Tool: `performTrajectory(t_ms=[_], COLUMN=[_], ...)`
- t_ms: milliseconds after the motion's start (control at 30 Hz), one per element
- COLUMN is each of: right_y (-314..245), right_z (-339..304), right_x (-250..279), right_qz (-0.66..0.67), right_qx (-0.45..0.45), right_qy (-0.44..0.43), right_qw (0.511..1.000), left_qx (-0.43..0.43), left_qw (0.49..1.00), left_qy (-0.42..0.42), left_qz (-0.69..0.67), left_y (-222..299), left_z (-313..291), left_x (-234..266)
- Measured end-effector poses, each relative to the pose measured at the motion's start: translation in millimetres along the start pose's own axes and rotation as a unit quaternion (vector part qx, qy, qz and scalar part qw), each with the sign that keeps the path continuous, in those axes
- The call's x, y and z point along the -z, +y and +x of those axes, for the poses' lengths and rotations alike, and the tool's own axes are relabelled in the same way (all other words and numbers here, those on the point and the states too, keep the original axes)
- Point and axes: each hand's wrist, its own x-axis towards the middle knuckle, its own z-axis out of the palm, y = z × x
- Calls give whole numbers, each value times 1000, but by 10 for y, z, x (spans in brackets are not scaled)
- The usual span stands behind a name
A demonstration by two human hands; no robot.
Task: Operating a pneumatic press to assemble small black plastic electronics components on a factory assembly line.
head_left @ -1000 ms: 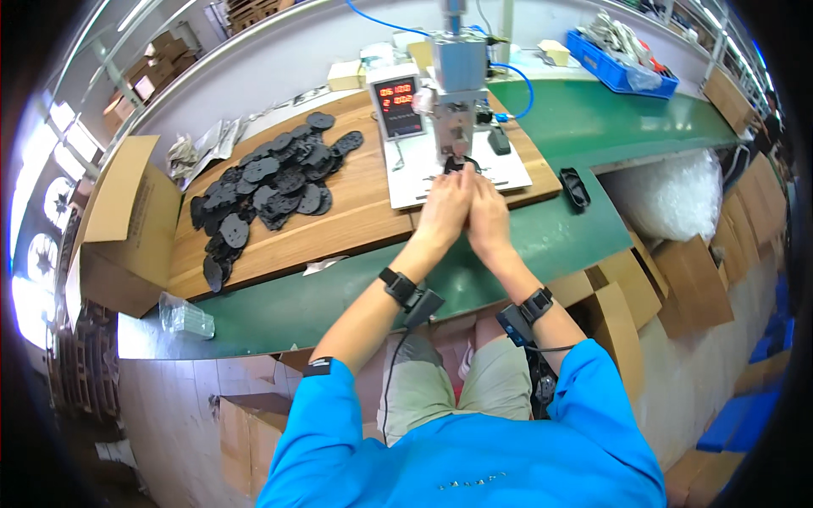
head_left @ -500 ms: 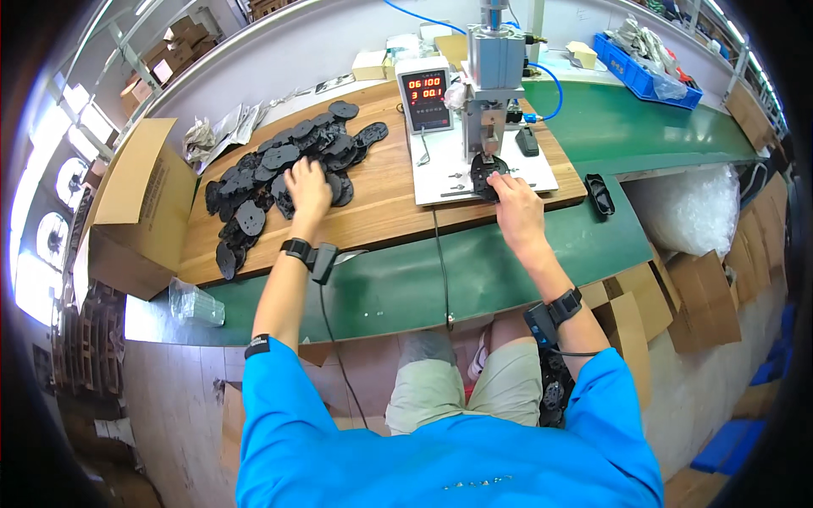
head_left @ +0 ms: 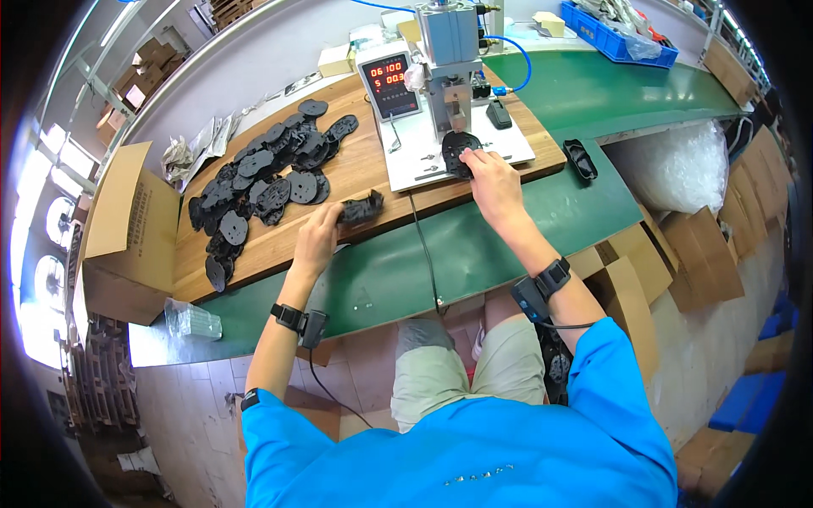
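Observation:
My left hand (head_left: 318, 237) is closed on the end of a black plastic part (head_left: 362, 209), held on edge just above the front of the wooden board. Beyond it spreads a pile of flat, rounded black plastic parts (head_left: 257, 165). At the bench press (head_left: 450, 80), my right hand (head_left: 494, 182) pinches the near edge of an oval black plastic part (head_left: 458, 153). This part is in front of the press head, over the white base plate (head_left: 406, 175), and looks tilted up. Whether it still touches the plate, I cannot tell.
A display box (head_left: 390, 85) with red digits stands left of the press. A small black shell-shaped part (head_left: 580, 161) lies on the green bench to the right. An open cardboard box (head_left: 127, 220) sits at left, a blue crate (head_left: 618, 38) at back right. A cable crosses the bench front.
My left hand has left the pile, coming nearer with a black part in it. The part in my right hand now looks raised and tilted at the press. The whole view has shifted slightly.

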Motion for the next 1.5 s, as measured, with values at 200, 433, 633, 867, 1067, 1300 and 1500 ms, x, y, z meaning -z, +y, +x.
performTrajectory(t_ms=[200,433,633,867,1067,1300,1500], right_y=[36,-43,50,-266,-383,201,502], right_z=[1,1,64,-530,-2127,-3800,-4664], right_x=[14,0,147,1284,1653,1485,1221], right_qz=[7,-5,23,160,163,78,16], right_qx=[1,-3,-20,-26,-129,-411,-492], right_qy=[-4,8,-13,95,40,-54,-136], right_qw=[1000,1000,999,982,977,907,860], left_qx=[6,37,6,-66,-118,-90,-84], left_qw=[983,989,995,996,991,994,995], left_qy=[-109,-124,-86,58,62,60,46], left_qz=[145,74,56,-25,29,4,-26], left_y=[91,574,996,1439,1750,1723,1730], left_z=[20,203,376,859,1349,1461,1493], left_x=[137,-128,-7,19,-558,-1015,-1006])
